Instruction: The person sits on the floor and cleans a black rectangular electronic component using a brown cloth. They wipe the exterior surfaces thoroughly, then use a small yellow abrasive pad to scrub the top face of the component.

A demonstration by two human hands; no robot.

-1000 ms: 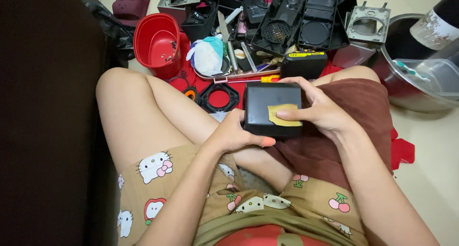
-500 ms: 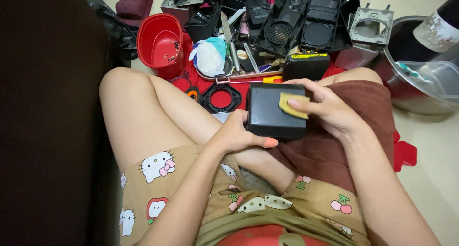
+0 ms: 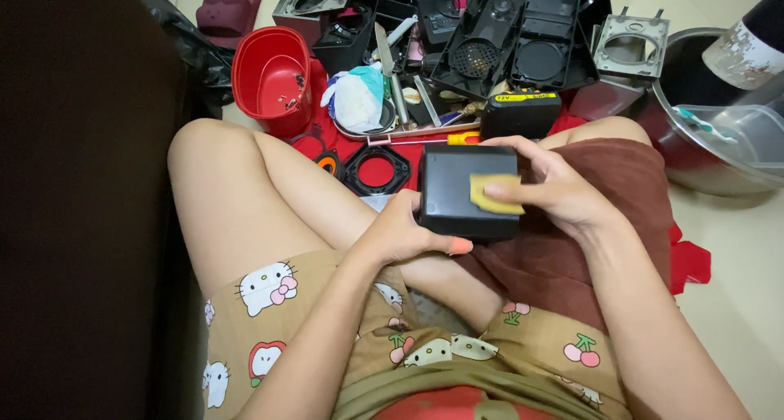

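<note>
A black box-shaped plastic housing (image 3: 454, 187) rests above my lap. My left hand (image 3: 404, 234) grips it from below at its near left corner. My right hand (image 3: 555, 187) presses a small yellow pad (image 3: 490, 198) flat against the housing's right side with its fingers. A brown towel (image 3: 588, 240) lies over my right thigh under that hand.
A red tub (image 3: 269, 77) stands at the back left. Several black plastic housings (image 3: 523, 36), a black battery pack (image 3: 520, 114), a knife (image 3: 386, 57), a square black frame (image 3: 377, 168) on red cloth, a grey bracket (image 3: 629, 44) and a clear lidded pot (image 3: 727, 138) crowd the floor ahead.
The yellow pad slid from the middle of the housing's face to its right side with my right hand. The housing tipped slightly; my left hand kept its grip.
</note>
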